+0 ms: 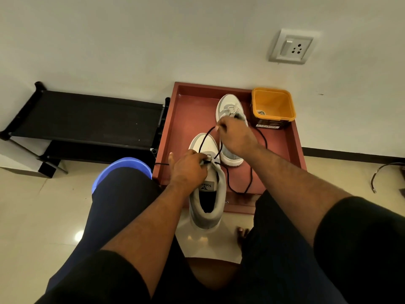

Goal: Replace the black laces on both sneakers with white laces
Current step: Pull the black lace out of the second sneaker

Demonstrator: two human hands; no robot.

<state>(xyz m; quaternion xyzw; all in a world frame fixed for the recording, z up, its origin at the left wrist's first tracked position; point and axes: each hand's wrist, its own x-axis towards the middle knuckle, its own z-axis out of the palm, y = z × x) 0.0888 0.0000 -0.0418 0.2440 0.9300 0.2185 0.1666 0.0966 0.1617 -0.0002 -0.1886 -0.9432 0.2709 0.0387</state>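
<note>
Left hand (188, 167) steadies the near sneaker (207, 194); right hand (235, 137) pinches its black lace (241, 185).

Warm, fairly dim indoor light fills the scene, giving the plain off-white wall (153, 40) a yellowish cast that darkens toward the far left corner. A small round glare spot shines on the glossy cream tiled floor (43, 216) at near left, with fainter reflections on the tiles below the near grey-and-white sneaker (207, 200). Shadows are soft and shallow, gathering under the black fabric-topped rack (87, 119) and along the inner walls of the reddish-brown wooden tray (188, 119). Wide-angle distortion bows the wall base and stretches the forearms at the near edges. Detail is slightly soft throughout, with mild smearing around the right hand (235, 137).
</note>
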